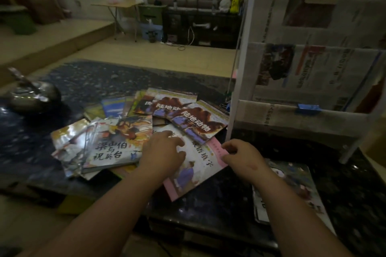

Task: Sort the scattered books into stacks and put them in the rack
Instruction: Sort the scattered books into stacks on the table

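Several thin picture books lie scattered and overlapping on a dark marble table (208, 204). A pink-edged book (194, 175) lies nearest me. My left hand (165, 152) rests flat on its cover, fingers spread. My right hand (240, 152) pinches its right edge with curled fingers. Brown-covered animal books (198, 121) overlap its top. A white and orange book (117, 144) lies left of my left hand. A small stack of books (292, 192) sits at the right under my right forearm. The white rack (302, 81) stands on the table at the right, lined with newspaper.
A shiny metal teapot (31, 96) stands at the table's left. A blue clip (308, 108) grips the rack's lower rail. Beyond the table are a wooden floor, a folding table (117, 6) and a dark cabinet (200, 25) with bottles on it.
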`<action>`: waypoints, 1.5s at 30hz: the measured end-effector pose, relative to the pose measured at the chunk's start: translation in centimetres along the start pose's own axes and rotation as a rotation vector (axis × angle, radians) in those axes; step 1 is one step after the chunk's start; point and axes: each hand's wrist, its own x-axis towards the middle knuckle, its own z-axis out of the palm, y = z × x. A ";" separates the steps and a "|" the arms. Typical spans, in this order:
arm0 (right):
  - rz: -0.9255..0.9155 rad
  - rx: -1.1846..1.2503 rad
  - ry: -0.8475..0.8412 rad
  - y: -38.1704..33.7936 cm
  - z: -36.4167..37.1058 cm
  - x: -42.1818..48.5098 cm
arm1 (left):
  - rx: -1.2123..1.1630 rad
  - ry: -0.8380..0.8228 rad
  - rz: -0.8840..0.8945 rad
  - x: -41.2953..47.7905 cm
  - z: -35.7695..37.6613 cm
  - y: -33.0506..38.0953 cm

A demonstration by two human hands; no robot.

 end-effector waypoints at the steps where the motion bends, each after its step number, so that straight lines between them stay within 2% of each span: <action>1: -0.011 0.006 -0.002 -0.4 0.4 0.1 | 0.003 -0.015 -0.027 0.0 -0.2 -0.7; 6: -0.031 0.033 -0.044 -2.4 2.4 0.7 | 0.006 -0.032 -0.082 0.2 -0.9 -2.9; 11: -0.028 0.058 -0.077 -3.9 4.3 1.1 | 0.158 -0.078 -0.147 0.1 -0.7 -3.9; 14: -0.050 0.054 -0.094 -4.3 4.8 1.1 | 0.188 -0.048 -0.159 -0.3 -1.2 -3.9; 17: -0.046 0.081 -0.094 -4.6 5.0 1.1 | 0.211 0.023 -0.096 -0.7 -1.7 -3.3; 20: -0.012 0.151 -0.077 -4.8 5.3 1.2 | 0.071 0.132 -0.031 -1.2 -2.1 -2.3; 23: 0.090 0.385 -0.033 -5.5 5.2 1.2 | -0.031 0.178 0.017 -1.6 -2.5 -0.8; 26: 0.130 0.679 -0.095 -6.4 4.6 0.8 | -0.082 0.194 0.097 -2.6 -2.7 0.6; 29: 0.142 0.761 -0.135 -6.8 4.2 0.2 | -0.086 0.226 0.215 -3.6 -2.2 1.5; 32: 0.206 0.816 -0.063 -6.8 4.1 0.0 | -0.126 0.240 0.286 -3.8 -1.6 1.6; 34: 0.228 0.807 -0.002 -6.5 4.0 0.2 | -0.186 0.232 0.258 -3.4 -1.5 1.4; 39: 0.221 0.614 0.137 -5.2 2.9 0.3 | -0.198 0.253 0.016 -0.9 -1.1 -0.4; 42: 0.220 0.592 0.208 -4.1 1.8 0.0 | -0.397 0.181 -0.144 0.0 -0.6 -0.7; 45: 0.242 0.555 0.264 -3.0 0.6 0.0 | -0.544 0.153 -0.184 0.3 -0.1 0.3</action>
